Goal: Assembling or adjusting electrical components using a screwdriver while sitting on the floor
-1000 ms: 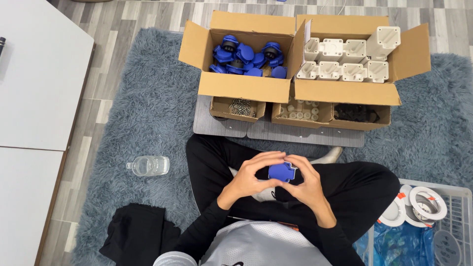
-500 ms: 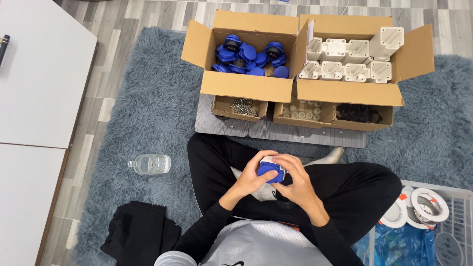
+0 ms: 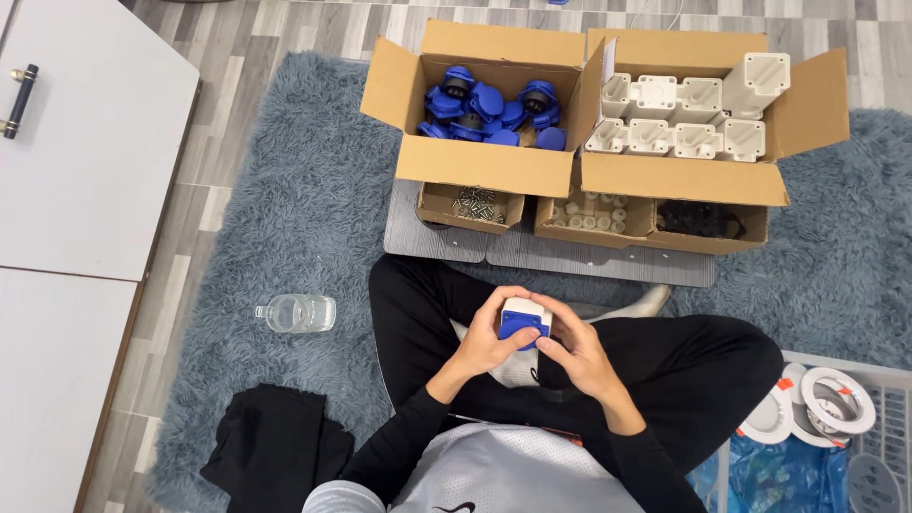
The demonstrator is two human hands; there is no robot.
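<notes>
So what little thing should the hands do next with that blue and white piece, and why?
Probably press the blue cap down snug onto the white housing. Both the left hand and the right hand already cup the pair together over the lap, blue part against white, so seating it firmly looks like the nearest small move.

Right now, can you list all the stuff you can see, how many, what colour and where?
blue-and-white plastic socket part: one, held in both hands over the lap
blue plastic caps: a heap, in the left cardboard box
white plastic housings: about nine, in the right cardboard box
small brown trays: three, holding screws, pale bits and dark bits
clear plastic bottle: one, lying on the grey-blue shaggy rug
black cloth: one, on the rug, bottom left
white rings: a few, in a wire basket, bottom right
white cabinet: one, left
left hand: gripping the part
right hand: gripping the part
</notes>
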